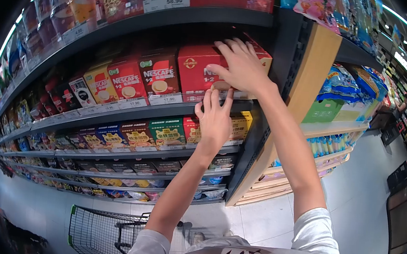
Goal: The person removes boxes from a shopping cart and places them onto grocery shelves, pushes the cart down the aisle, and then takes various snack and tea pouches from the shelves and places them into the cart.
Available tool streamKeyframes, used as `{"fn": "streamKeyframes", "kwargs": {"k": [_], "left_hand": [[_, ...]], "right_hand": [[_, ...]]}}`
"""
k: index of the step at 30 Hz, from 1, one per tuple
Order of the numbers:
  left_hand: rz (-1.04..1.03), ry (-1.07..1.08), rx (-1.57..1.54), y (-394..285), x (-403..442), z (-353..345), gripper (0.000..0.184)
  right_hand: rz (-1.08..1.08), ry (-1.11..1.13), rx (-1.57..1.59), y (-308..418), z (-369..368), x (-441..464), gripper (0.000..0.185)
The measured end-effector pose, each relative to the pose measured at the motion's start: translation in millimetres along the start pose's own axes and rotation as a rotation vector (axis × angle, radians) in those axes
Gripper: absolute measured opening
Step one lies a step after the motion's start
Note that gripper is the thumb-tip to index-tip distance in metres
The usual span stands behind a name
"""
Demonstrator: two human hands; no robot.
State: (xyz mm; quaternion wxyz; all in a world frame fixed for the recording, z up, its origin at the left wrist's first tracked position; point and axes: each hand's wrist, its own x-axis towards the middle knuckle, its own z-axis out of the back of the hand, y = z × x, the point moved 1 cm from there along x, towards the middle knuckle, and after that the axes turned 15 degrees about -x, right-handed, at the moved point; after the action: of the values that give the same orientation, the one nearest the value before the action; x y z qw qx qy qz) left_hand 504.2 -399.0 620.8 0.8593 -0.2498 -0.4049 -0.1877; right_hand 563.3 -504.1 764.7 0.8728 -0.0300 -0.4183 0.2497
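Note:
A large red Nescafé 1+2 box (192,72) stands at the right end of an upper shelf. My right hand (244,66) lies spread over its front and upper edge, thumb on the front face, fingers reaching toward the top. Lower down, my left hand (215,121) has its fingers up and apart at the box's bottom edge and the shelf lip; whether the fingertips press on the box or the lip I cannot tell. Part of the box's lettering is hidden behind my hands. Beside it on the left is a brown Nescafé box (160,71), then a smaller red one (128,79).
Price tags (165,98) line the shelf edge. A wooden post (311,71) flanks the shelf end on the right. Green boxes (165,130) and others fill the shelf below. A wire shopping cart (100,234) stands on the floor at lower left. Bagged goods (347,87) are on a right-hand rack.

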Motion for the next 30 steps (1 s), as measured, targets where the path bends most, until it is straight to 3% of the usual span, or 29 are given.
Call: {"fn": "streamKeyframes", "kwargs": {"k": [6, 7, 13, 17, 21, 27, 30], "left_hand": [[-0.008, 0.001, -0.017, 1.6, -2.3, -2.6, 0.077], [-0.018, -0.013, -0.018, 1.8, -2.4, -3.1, 0.077], [-0.022, -0.063, -0.016, -2.2, -1.6, -7.6, 0.074], [-0.031, -0.096, 0.003, -1.5, -2.6, -13.9, 0.073], [0.015, -0.045, 0.019, -5.7, -4.0, -11.3, 0.075], [0.038, -0.018, -0.019, -6.4, -4.2, -10.0, 0.078], [0.038, -0.021, -0.003, -8.8, -3.6, -9.4, 0.077]], "right_hand": [[-0.189, 0.088, -0.145, -11.9, -16.3, 18.1, 0.087], [-0.215, 0.281, -0.076, -10.7, 0.0, 21.3, 0.089], [-0.219, 0.184, -0.099, -9.7, -3.8, 19.2, 0.089], [-0.230, 0.237, -0.025, -10.7, 1.3, 17.8, 0.092], [-0.232, 0.088, -0.056, -10.8, -13.8, 14.1, 0.090], [-0.223, 0.057, -0.059, -11.9, -16.2, 14.5, 0.090], [-0.218, 0.149, -0.036, -13.2, -12.2, 16.8, 0.090]]}}
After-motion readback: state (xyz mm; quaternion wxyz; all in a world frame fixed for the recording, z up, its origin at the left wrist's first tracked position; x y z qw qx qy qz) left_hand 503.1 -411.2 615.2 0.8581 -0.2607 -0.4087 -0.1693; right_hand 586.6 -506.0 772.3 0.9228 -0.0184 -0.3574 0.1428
